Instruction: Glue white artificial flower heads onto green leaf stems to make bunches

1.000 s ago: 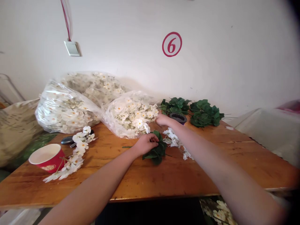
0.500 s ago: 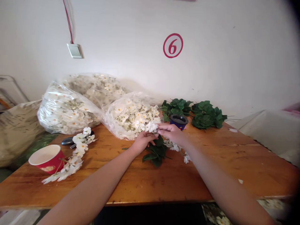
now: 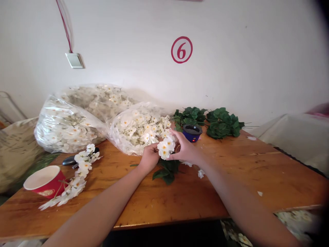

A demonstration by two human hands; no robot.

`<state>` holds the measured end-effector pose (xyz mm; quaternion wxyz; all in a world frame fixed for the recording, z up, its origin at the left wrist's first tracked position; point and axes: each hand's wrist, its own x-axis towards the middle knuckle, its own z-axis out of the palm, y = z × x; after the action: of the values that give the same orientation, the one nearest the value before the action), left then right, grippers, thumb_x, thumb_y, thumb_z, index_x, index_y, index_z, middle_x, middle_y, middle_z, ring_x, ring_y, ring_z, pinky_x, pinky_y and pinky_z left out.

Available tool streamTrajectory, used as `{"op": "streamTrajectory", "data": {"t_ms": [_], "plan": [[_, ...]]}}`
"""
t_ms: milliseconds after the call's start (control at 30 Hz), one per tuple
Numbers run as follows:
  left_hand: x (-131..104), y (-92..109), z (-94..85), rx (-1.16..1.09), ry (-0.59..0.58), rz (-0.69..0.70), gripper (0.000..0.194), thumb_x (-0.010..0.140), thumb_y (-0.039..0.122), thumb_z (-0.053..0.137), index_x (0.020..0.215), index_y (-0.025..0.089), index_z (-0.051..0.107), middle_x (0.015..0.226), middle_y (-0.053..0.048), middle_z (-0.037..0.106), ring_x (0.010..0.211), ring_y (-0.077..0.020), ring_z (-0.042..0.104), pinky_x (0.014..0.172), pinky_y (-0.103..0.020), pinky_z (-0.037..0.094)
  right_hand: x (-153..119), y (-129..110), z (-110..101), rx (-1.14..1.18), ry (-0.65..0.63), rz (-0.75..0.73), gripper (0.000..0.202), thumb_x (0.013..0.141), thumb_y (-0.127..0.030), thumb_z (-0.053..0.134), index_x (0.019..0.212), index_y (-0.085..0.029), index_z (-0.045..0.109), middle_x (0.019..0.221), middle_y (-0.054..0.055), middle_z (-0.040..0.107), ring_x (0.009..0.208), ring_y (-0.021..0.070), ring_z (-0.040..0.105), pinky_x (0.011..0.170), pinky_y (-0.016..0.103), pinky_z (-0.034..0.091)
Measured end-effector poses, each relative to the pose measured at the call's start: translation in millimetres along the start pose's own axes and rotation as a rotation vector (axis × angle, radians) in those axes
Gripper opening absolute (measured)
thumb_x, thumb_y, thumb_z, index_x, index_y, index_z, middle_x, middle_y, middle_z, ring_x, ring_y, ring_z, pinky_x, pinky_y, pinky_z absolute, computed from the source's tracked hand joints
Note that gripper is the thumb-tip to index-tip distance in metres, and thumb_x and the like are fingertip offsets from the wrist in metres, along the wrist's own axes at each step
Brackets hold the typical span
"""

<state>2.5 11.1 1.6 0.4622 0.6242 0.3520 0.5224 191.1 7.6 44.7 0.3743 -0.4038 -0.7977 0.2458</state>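
Observation:
White flowers with yellow centres point(image 3: 166, 148) are held up between my two hands near the middle of the table. My left hand point(image 3: 150, 157) grips them from the left, its fingertips partly hidden behind the petals. On their other side, my right hand point(image 3: 184, 147) curves its thumb and fingers around the blossoms. Green leaves point(image 3: 168, 170) hang or lie just below the flowers. More white blossoms point(image 3: 200, 173) show beneath my right wrist.
Plastic bags of white flowers point(image 3: 69, 128) fill the back left. A red paper cup point(image 3: 46, 183) and a flower spray point(image 3: 83, 168) are at left. Behind my right hand are a dark blue pot point(image 3: 192, 133) and green leaf bunches point(image 3: 223, 123) on the wooden table point(image 3: 246, 178).
The flowers between my hands now face me with their yellow centres showing. My right hand has spread around them from a closer pinch. The whole view has shifted slightly.

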Motion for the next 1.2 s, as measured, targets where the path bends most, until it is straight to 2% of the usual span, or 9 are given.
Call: {"op": "streamTrajectory", "data": {"t_ms": [67,167,433,533,633,800,933,1033,1200], "plan": [[-2,2,0.5,0.068,-0.039,0.039,0.01,0.069,0.021,0.066,0.075,0.014,0.069,0.069,-0.001,0.067,0.064,-0.0144,0.057,0.065,-0.026,0.046,-1,-5,-1,-0.068,-0.04,-0.043,0.098,0.058,-0.039,0.083,0.144,-0.03,0.036,0.141,0.009,0.045,0.118,0.0262,0.052,0.094,0.038,0.046],[-3,3,0.9,0.179,-0.028,0.069,0.012,0.068,0.021,0.066,0.076,0.013,0.069,0.071,-0.001,0.067,0.067,-0.0155,0.058,0.065,-0.025,0.045,-3,-13,0,-0.142,-0.042,-0.124,0.067,0.066,-0.034,0.079,0.128,-0.029,0.056,0.126,0.007,0.058,0.112,0.0244,0.056,0.094,0.036,0.044],[0,-1,-2.4,0.284,-0.018,0.08,0.023,0.066,0.023,0.071,0.085,0.012,0.063,0.076,-0.002,0.065,0.07,-0.0154,0.056,0.064,-0.024,0.043,-4,-12,12,-0.174,-0.005,-0.316,0.019,0.079,-0.026,0.069,0.097,-0.022,0.069,0.108,0.008,0.064,0.097,0.0204,0.061,0.086,0.034,0.048],[1,-1,-4.4,0.361,-0.097,0.116,0.018,0.069,0.026,0.07,0.078,0.013,0.063,0.072,-0.001,0.063,0.068,-0.0147,0.054,0.062,-0.023,0.04,-2,-6,11,-0.105,-0.018,-0.309,0.02,0.077,-0.03,0.072,0.096,-0.022,0.069,0.107,0.007,0.065,0.097,0.0208,0.062,0.086,0.035,0.048],[1,-1,-5.4,0.315,-0.147,0.127,0.017,0.07,0.028,0.071,0.073,0.013,0.062,0.068,-0.001,0.063,0.065,-0.0143,0.053,0.06,-0.023,0.04,-1,-5,6,-0.089,-0.038,-0.29,0.04,0.072,-0.034,0.077,0.11,-0.025,0.066,0.117,0.008,0.062,0.107,0.0232,0.059,0.092,0.037,0.047],[0,-1,-5.7,0.135,-0.115,0.087,0.02,0.065,0.025,0.075,0.077,0.013,0.066,0.077,-0.004,0.068,0.069,-0.0164,0.058,0.067,-0.026,0.046,-5,-6,0,-0.147,-0.077,-0.193,0.102,0.057,-0.049,0.084,0.144,-0.032,0.034,0.147,0.011,0.034,0.133,0.0305,0.038,0.101,0.041,0.042],[0,-2,-5.2,0.057,-0.075,0.049,0.018,0.064,0.024,0.075,0.075,0.013,0.067,0.077,-0.005,0.069,0.069,-0.0166,0.059,0.065,-0.026,0.047,-8,-3,3,-0.167,-0.214,-0.062,0.126,0.048,-0.052,0.086,0.15,-0.03,0.014,0.152,0.014,0.027,0.134,0.0332,0.037,0.106,0.045,0.036],[0,-2,-3.3,0.029,-0.053,0.05,0.02,0.063,0.024,0.076,0.077,0.012,0.069,0.08,-0.006,0.07,0.072,-0.0175,0.06,0.067,-0.026,0.047,-8,-5,6,-0.135,-0.21,-0.044,0.116,0.055,-0.046,0.085,0.148,-0.029,0.019,0.148,0.013,0.037,0.128,0.0307,0.045,0.103,0.043,0.039],[-1,5,0.8,0.056,-0.034,0.078,0.022,0.06,0.023,0.077,0.078,0.013,0.07,0.077,-0.003,0.07,0.07,-0.0167,0.059,0.067,-0.026,0.047,-7,-12,7,-0.115,-0.079,-0.105,0.072,0.068,-0.036,0.076,0.133,-0.026,0.046,0.129,0.009,0.057,0.108,0.024,0.058,0.089,0.036,0.046]]}}
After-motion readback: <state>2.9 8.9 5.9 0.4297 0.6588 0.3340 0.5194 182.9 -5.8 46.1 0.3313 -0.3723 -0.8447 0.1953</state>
